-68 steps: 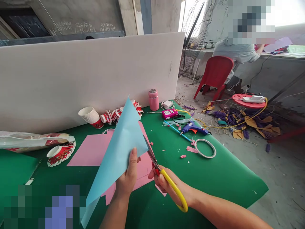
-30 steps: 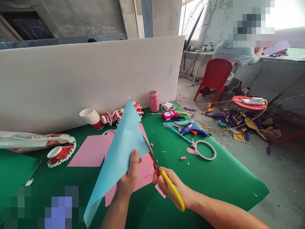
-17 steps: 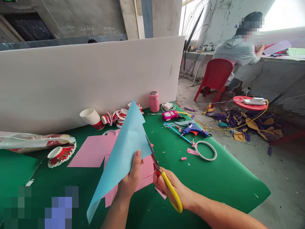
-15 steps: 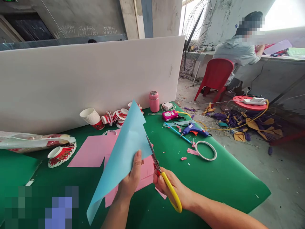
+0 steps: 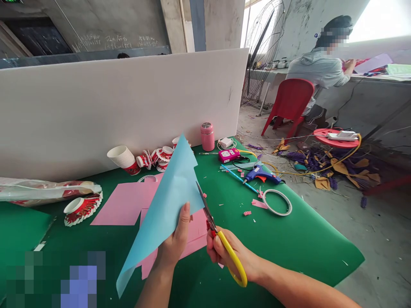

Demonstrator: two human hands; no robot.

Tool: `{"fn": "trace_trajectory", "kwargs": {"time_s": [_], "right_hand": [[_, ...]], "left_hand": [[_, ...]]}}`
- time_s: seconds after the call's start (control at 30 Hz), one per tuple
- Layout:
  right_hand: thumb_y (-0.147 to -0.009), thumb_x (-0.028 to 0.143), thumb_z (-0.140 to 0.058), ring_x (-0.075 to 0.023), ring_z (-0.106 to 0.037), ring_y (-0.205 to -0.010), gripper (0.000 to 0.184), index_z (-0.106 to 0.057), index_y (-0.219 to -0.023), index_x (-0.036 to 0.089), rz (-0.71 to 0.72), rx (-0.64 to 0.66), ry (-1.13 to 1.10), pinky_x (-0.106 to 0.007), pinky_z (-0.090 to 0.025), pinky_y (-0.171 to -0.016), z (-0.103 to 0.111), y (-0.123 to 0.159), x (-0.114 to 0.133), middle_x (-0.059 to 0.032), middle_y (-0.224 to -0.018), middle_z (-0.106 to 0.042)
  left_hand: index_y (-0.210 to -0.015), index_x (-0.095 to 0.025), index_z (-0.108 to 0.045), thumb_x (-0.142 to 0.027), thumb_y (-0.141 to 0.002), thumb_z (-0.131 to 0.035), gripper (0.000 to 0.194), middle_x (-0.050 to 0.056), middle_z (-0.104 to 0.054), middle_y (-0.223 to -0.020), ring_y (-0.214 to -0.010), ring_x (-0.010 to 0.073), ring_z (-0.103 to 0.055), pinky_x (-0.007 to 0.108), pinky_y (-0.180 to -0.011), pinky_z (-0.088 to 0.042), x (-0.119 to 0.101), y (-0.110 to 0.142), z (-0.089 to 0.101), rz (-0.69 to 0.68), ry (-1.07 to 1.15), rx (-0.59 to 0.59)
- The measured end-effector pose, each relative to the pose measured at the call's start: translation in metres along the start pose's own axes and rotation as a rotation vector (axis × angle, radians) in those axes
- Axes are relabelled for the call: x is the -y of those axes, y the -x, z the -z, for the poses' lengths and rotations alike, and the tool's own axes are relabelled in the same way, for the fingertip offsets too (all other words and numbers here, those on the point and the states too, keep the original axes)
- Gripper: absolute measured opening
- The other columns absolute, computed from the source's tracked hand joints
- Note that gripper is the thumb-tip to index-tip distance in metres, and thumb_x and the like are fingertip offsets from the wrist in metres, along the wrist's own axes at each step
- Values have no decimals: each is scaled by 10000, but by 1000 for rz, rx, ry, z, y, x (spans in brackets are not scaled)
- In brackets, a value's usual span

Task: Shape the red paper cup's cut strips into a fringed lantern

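Note:
My left hand (image 5: 176, 237) is closed on a folded sheet of light blue paper (image 5: 163, 205), its thumb pressed flat on the near face. The paper stands up at a slant, with a pointed top and a stepped notch along its right side. In my right hand (image 5: 229, 248) is a pair of scissors (image 5: 233, 259) with yellow and red handles. Its blades lie along the paper's right edge, pointing up and away; whether they touch it I cannot tell. Beneath the blue paper, pink paper sheets (image 5: 123, 205) lie on the green table, partly hidden.
A pink flask (image 5: 207, 137), a blue glue gun (image 5: 261, 173), a magenta device (image 5: 228, 155) and a tape roll (image 5: 278, 213) are at right. Paper cups (image 5: 121, 157) stand by a white board (image 5: 128, 107). Beyond, a person sits on a red chair (image 5: 289, 102).
The blue paper has tilted very slightly, its lower corner rising a little. The scissors' handle has shifted slightly to the right. Both hands keep their hold.

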State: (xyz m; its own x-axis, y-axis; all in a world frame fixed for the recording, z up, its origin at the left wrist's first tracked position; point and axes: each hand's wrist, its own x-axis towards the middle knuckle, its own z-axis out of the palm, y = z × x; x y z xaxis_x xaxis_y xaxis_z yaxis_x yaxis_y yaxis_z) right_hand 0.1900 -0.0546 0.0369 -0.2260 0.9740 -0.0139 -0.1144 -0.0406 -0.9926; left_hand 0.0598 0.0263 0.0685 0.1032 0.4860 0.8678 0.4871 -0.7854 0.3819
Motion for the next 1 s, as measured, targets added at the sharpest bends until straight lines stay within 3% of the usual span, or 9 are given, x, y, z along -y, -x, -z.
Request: {"fn": "trace_trajectory", "kwargs": {"time_s": [0.43, 1.0], "right_hand": [[-757, 789, -317, -47, -288, -416, 610, -382, -681, 187, -24, -17, -14, -199, -247, -402, -1, 1, -2, 71, -476, -357], [-691, 809, -403, -34, -265, -407, 616, -356, -653, 196, -43, -22, -111, -204, -217, -395, -3, 0, -6, 91, -480, -316]], "left_hand": [[-867, -180, -660, -212, -818, -615, 73, -42, -706, -599, -470, 122, -643, 217, -522, -517, 2, 2, -1, -65, -61, -8], [-835, -184, -687, -289, -780, -647, 125, 12, -733, -683, -560, 184, -683, 284, -567, -567, 1, 3, -2, 60, -32, -42]]}}
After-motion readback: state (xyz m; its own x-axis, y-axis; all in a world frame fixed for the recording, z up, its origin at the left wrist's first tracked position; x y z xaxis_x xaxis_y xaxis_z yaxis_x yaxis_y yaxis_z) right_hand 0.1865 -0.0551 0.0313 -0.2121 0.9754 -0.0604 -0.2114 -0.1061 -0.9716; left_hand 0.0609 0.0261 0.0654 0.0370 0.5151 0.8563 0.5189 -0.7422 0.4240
